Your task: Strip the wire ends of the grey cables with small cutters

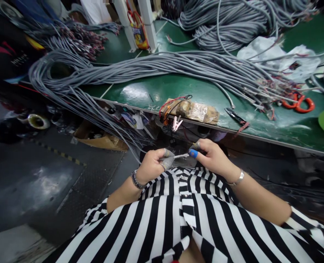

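In front of my striped shirt, my left hand [155, 162] and my right hand [210, 157] face each other just below the bench edge. Grey finger covers wrap the left fingertips, and a blue band circles the right thumb. Between them runs a short stripped cable end [181, 156], pale and thin. The left fingers pinch it on one side, the right thumb and finger on the other. A grey cable seems to reach the left hand from the bundle [151, 65] on the bench; its join to the hand is hard to see.
On the green bench [140, 93] lie wire cutters [236, 117], orange-handled scissors [297, 103] and a taped wooden block [196, 110] with a pink clip [176, 124]. Coiled grey cables [225, 25] are piled behind. A cardboard box [101, 137] stands below on the left.
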A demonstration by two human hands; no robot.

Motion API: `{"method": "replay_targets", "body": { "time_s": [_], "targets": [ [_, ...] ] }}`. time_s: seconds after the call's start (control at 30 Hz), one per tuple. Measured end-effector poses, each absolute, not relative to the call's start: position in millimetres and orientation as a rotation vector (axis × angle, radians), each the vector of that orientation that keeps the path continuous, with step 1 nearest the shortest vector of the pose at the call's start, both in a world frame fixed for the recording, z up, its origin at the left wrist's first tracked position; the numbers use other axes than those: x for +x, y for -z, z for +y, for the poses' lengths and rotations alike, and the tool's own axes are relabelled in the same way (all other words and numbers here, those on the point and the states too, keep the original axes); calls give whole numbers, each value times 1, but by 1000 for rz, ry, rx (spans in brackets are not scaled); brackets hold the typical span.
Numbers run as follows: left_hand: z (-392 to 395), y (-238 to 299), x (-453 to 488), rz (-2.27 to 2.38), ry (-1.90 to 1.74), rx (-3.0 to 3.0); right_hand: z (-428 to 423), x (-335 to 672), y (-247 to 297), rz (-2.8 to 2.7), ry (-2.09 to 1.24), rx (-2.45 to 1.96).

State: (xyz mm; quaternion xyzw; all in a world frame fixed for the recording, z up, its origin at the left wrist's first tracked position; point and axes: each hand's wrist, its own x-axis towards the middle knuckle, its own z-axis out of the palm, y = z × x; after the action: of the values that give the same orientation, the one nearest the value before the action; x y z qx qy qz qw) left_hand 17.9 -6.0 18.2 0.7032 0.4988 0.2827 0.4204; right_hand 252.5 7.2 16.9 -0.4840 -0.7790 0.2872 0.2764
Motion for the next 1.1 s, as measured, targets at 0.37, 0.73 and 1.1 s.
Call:
{"method": "replay_targets", "body": {
  "time_s": [0.37, 0.73, 1.1],
  "targets": [
    [1, -17, 17, 1177, -615, 1694, 10, 256, -12, -2157, -554, -1269],
    [9, -4, 22, 1642, -685, 1974, -2, 255, -23, -2412, -517, -832],
    [11, 5, 20, 1062, -678, 1493, 4, 271, -16, -2081, -417, -1317]
  ]
}}
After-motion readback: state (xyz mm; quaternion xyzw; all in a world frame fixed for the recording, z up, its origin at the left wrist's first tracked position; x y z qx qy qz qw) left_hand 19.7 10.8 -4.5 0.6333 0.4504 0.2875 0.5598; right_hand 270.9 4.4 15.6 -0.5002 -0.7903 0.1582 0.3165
